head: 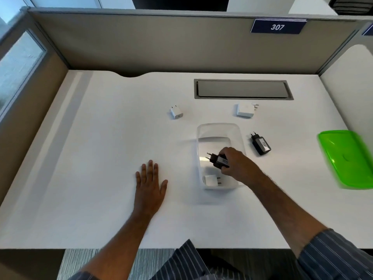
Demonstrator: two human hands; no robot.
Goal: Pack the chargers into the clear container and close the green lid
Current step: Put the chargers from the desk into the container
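The clear container [219, 128] stands open at the middle of the white desk. My right hand [236, 162] holds a black charger [217, 159] with a white label over the container's inside. A small white charger [211, 180] lies in the container's near end. On the desk outside lie a second black charger [260, 145] just right of the container, a small white charger [176, 112] behind it to the left, and a larger white charger [245, 110] behind it to the right. The green lid [347, 158] rests at the far right. My left hand [150, 182] lies flat on the desk, fingers apart.
A grey cable hatch [243, 89] is set into the desk at the back. Beige partition walls [161, 41] enclose the desk on three sides; a sign reading 307 [277, 26] hangs on the back wall. The desk's front edge is near my body.
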